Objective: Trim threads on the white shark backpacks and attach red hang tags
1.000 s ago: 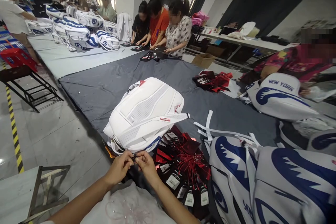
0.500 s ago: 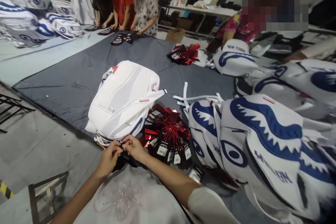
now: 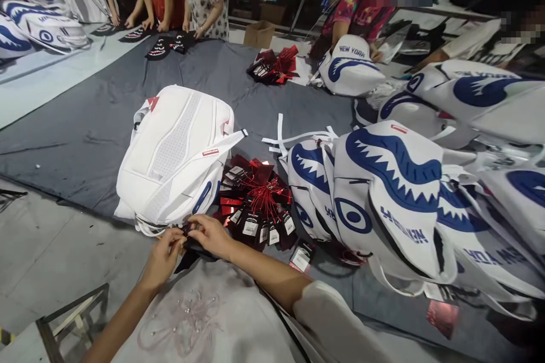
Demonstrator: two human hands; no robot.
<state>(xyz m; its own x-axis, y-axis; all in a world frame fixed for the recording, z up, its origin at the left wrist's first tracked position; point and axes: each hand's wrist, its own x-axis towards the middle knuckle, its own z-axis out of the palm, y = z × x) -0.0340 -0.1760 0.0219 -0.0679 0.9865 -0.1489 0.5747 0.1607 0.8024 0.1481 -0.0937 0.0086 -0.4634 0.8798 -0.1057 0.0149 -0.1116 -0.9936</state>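
A white backpack (image 3: 174,142) lies on the grey-covered table in front of me, with its padded back and straps facing up. At its near end, my left hand (image 3: 164,252) is closed in a pinch beside my right hand (image 3: 212,236), whose thumb and fingers are also pressed together. Between the fingertips shows something small and dark, too small to name. Just right of the backpack, a fanned pile of black and red hang tags (image 3: 255,204) with red strings and white labels lies near my right hand.
White backpacks with blue shark-mouth prints (image 3: 387,198) are heaped on the right. Farther back lies a second bunch of red tags (image 3: 275,65). Co-workers stand at the far side, some handling black printed pieces (image 3: 157,48). A metal frame (image 3: 74,317) stands at lower left.
My view has swung to the right, so the table's contents appear farther left and slightly higher. Both hands stay pinched together at the backpack's near end.
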